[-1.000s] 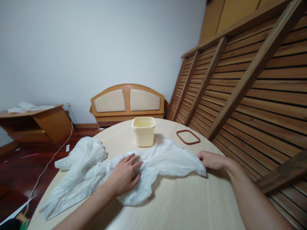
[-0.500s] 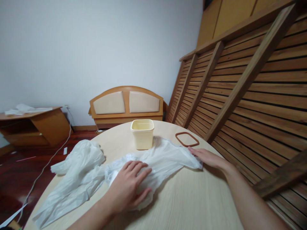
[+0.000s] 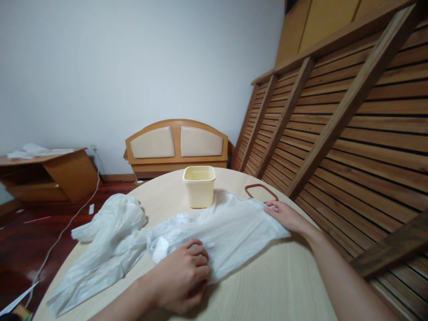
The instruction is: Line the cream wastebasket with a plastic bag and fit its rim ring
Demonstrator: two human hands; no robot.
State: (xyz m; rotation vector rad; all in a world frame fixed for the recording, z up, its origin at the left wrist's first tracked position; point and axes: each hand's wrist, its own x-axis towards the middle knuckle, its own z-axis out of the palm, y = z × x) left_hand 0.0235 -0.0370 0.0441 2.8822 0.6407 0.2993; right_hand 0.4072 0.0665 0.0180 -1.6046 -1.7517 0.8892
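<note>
A thin white bag [image 3: 240,232] is spread across the middle of the counter [image 3: 274,276], in front of a pale yellow bin. Its right end is touched by the right hand [image 3: 282,215], whose fingers are laid along the far corner; whether the plastic is pinched there cannot be told, since the thumb is hidden. The bag's near edge is met by the left hand [image 3: 189,276], held with the fingers curled under; whether any plastic is gripped in them cannot be made out.

The yellow bin [image 3: 199,191] is stood upright, with its open top facing up, just beyond the bag. To its right a brown frame [image 3: 261,187] is laid flat, its near side covered by the bag and the right hand. At the left of the counter a second white bag [image 3: 113,240] is bunched up, its right side touched by the crumpled end of the first. Beyond the counter, a padded headboard [image 3: 177,160] is seen near the wall.
</note>
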